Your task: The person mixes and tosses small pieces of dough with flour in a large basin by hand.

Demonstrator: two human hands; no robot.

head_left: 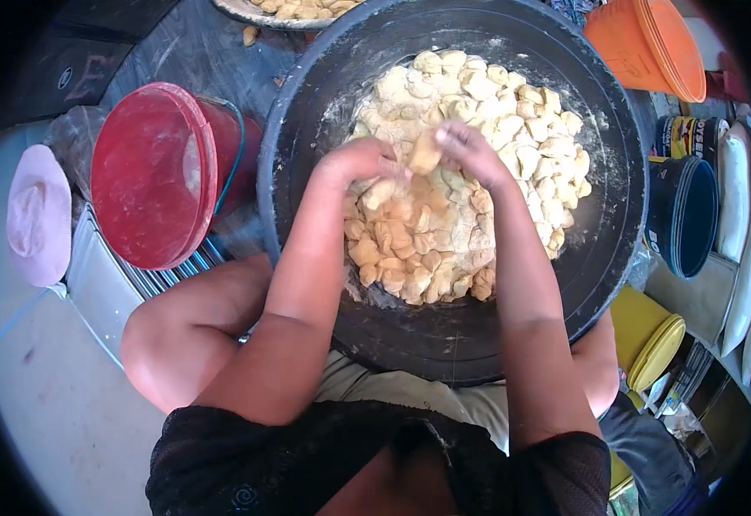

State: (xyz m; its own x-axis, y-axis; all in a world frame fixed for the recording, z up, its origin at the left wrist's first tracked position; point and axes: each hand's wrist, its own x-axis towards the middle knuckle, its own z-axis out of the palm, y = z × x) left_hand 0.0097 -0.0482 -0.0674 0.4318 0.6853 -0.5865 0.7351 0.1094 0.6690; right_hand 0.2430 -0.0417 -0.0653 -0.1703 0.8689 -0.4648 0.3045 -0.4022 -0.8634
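Observation:
A wide black tub rests across my lap, holding a heap of pale, powder-dusted lumps. Their colour turns browner on the near left side. My right hand is over the middle of the heap, its fingers closed at the edge of one tan lump. To its left my left hand curls inward, fingertips close to the lower edge of that same lump. Another lump sits just under my left hand. What my left fingers grip is partly hidden, and some blur covers both hands.
A red bucket stands to the left, with a pink hat beyond it. On the right are an orange bucket, a dark blue bucket and a yellow bucket. A basin of lumps shows at the top.

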